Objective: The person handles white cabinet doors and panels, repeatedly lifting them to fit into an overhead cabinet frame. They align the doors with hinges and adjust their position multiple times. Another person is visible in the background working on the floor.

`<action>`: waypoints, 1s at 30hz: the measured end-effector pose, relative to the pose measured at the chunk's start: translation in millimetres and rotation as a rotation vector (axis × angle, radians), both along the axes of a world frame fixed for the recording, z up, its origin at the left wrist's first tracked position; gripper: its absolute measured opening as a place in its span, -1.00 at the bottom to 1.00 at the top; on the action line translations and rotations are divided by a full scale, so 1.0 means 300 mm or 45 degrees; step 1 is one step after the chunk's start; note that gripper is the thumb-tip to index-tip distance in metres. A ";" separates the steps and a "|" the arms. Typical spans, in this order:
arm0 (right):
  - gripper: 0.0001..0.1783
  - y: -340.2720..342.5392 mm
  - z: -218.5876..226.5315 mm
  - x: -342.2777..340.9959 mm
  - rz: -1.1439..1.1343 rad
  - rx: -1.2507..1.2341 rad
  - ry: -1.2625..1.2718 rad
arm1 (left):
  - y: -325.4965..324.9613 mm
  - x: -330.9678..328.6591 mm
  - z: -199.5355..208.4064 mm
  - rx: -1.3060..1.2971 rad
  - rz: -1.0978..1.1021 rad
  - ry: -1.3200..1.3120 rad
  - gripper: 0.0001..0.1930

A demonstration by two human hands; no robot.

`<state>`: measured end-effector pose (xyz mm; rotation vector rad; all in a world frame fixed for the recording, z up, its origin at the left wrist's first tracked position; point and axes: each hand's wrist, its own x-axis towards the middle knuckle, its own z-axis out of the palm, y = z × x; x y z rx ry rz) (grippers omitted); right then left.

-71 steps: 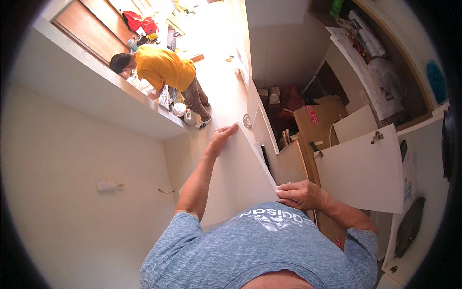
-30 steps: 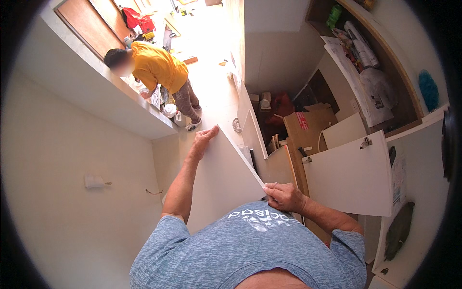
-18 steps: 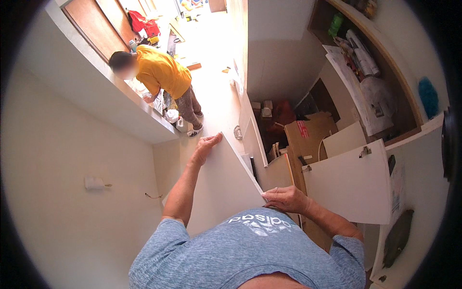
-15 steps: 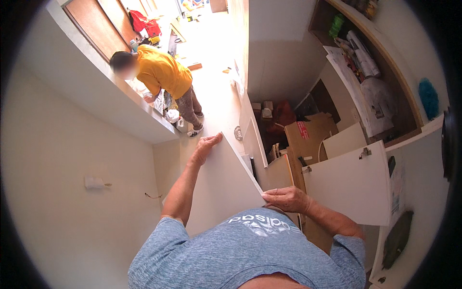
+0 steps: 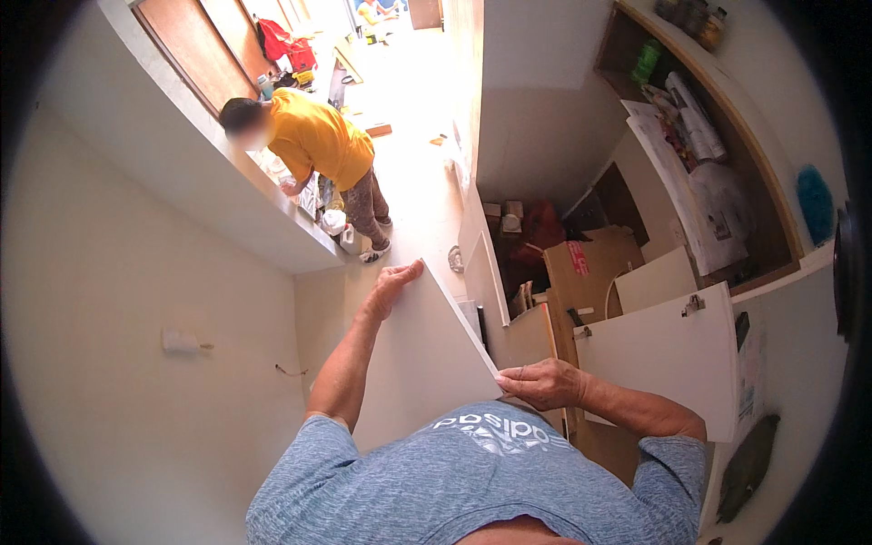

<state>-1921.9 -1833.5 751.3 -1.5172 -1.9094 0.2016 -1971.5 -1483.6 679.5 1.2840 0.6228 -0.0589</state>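
Observation:
A flat white panel point(image 5: 425, 350) stands tilted in front of my body, its pale narrow edge running from far left to near right. My left hand point(image 5: 396, 283) grips the far corner, fingers closed over the edge. At the near end of that edge, my right hand point(image 5: 543, 383) pinches the panel between thumb and fingers, close to my shirt. Part of the panel's lower side is hidden by my torso and left arm. Right of my right hand is a white cabinet door point(image 5: 668, 350) with metal hinges, standing open.
Ahead on the left, a person in a yellow shirt point(image 5: 322, 136) bends over a counter ledge. On the right are a cardboard box point(image 5: 595, 263) inside an open cabinet and a wooden shelf holding rolled papers point(image 5: 695, 118). A white wall fitting point(image 5: 180, 341) juts out at left.
The whole view has shifted slightly, so the surroundings sit a little lower and further right. Both hands keep their hold on the panel, which has barely moved.

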 end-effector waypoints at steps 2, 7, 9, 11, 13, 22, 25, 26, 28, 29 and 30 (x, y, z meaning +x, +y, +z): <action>-0.69 0.003 0.001 -0.003 -0.004 0.014 -0.013 | 0.014 -0.005 -0.011 -0.029 -0.035 -0.014 -0.55; -0.69 0.001 -0.001 -0.012 -0.034 0.017 0.016 | 0.027 -0.007 -0.040 -0.059 -0.044 -0.024 -0.49; -0.69 0.004 0.005 -0.012 -0.036 0.016 0.053 | 0.026 -0.006 -0.040 -0.068 -0.032 -0.037 -0.50; -0.70 -0.003 -0.001 -0.012 -0.046 -0.017 0.075 | 0.021 -0.002 -0.027 -0.006 -0.040 -0.005 -0.52; -0.71 -0.005 -0.003 -0.017 -0.053 -0.001 0.080 | 0.022 -0.007 -0.033 0.020 -0.040 -0.014 -0.54; -0.81 -0.022 0.019 -0.040 -0.170 -0.061 -0.058 | 0.012 0.000 -0.012 -0.035 -0.050 -0.048 -0.54; -0.85 -0.028 0.041 -0.027 -0.142 -0.139 -0.048 | 0.000 -0.002 0.011 0.012 -0.049 -0.016 -0.54; -0.86 -0.026 0.045 -0.019 -0.129 -0.133 -0.058 | 0.004 -0.002 -0.002 0.001 -0.051 -0.012 -0.53; -0.87 -0.022 0.050 -0.008 -0.122 -0.153 -0.069 | 0.008 0.004 -0.015 -0.019 -0.039 -0.041 -0.53; -0.87 -0.019 0.051 -0.006 -0.125 -0.178 -0.063 | 0.007 0.002 -0.018 -0.027 -0.023 -0.067 -0.52; -0.87 -0.017 0.055 0.000 -0.125 -0.205 -0.062 | 0.006 0.002 -0.021 -0.037 -0.004 -0.098 -0.52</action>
